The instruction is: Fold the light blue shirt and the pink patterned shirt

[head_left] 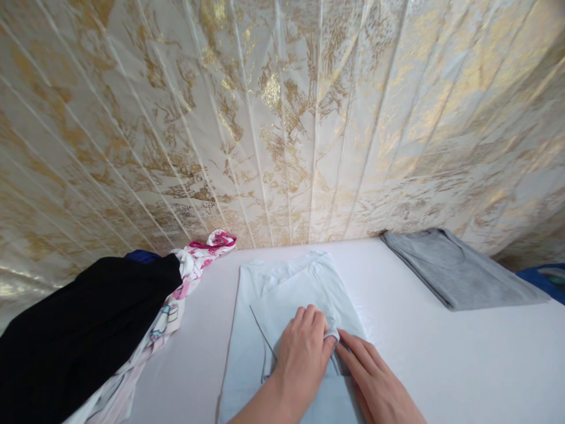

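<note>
A pale blue shirt (pixel 247 318) lies partly folded on the white surface in front of me, one section turned inward over the rest. My left hand (pixel 302 350) is closed, its curled fingers gripping a bunched edge of this shirt near its right side. Close beside it, my right hand (pixel 373 377) rests with fingers stretched out, their tips touching the same gathered cloth. Its thumb is hidden. Below the hands, the lower part of the shirt is partly covered by my left wrist and cut off by the picture's bottom edge.
At left, a black garment (pixel 101 318) lies over a white-and-pink printed cloth (pixel 194 265), with a bit of blue fabric (pixel 142 255) behind. A folded grey shirt (pixel 463 271) lies at right, near a blue item (pixel 542 277). Gold-patterned curtain (pixel 282 129) hangs behind the white surface (pixel 419 359).
</note>
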Action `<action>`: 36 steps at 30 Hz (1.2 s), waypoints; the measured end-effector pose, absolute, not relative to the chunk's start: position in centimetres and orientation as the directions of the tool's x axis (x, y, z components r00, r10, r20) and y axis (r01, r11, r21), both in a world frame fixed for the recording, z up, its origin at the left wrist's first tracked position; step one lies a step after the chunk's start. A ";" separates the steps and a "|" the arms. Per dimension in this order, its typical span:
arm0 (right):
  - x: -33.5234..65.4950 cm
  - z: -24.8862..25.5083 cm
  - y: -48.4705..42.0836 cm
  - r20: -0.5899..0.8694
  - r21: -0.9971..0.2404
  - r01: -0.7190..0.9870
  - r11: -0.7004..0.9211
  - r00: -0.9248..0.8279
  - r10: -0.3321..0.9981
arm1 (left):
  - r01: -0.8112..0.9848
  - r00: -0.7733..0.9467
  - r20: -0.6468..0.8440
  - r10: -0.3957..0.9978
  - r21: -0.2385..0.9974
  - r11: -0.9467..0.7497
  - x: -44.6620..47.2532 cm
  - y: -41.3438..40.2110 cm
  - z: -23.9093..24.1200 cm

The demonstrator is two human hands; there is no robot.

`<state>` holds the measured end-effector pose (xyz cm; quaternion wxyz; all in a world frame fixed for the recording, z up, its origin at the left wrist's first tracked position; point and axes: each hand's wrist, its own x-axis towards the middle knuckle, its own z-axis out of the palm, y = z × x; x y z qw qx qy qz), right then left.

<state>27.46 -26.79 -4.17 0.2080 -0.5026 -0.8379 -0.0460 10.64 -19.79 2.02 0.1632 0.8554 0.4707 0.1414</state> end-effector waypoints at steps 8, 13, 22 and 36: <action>27.3 -3.3 -26.6 0.315 -0.167 0.862 0.479 -0.413 0.854 | 0.691 0.565 0.108 0.818 0.480 -0.541 10.5 -20.6 2.0; 27.9 -2.2 -26.8 0.256 -0.322 0.820 0.473 -0.405 0.878 | 0.647 0.602 0.156 0.783 0.480 -0.592 9.9 -21.3 1.4; 29.1 -2.1 -25.0 0.372 -0.313 0.821 0.477 -0.356 0.857 | 0.594 0.759 0.157 0.632 0.231 -0.771 9.0 -22.2 -2.2; 27.0 -0.9 -18.8 0.298 -0.259 0.824 0.503 -0.427 0.853 | 0.548 0.732 0.521 0.438 -0.070 -0.833 9.0 -22.6 -6.9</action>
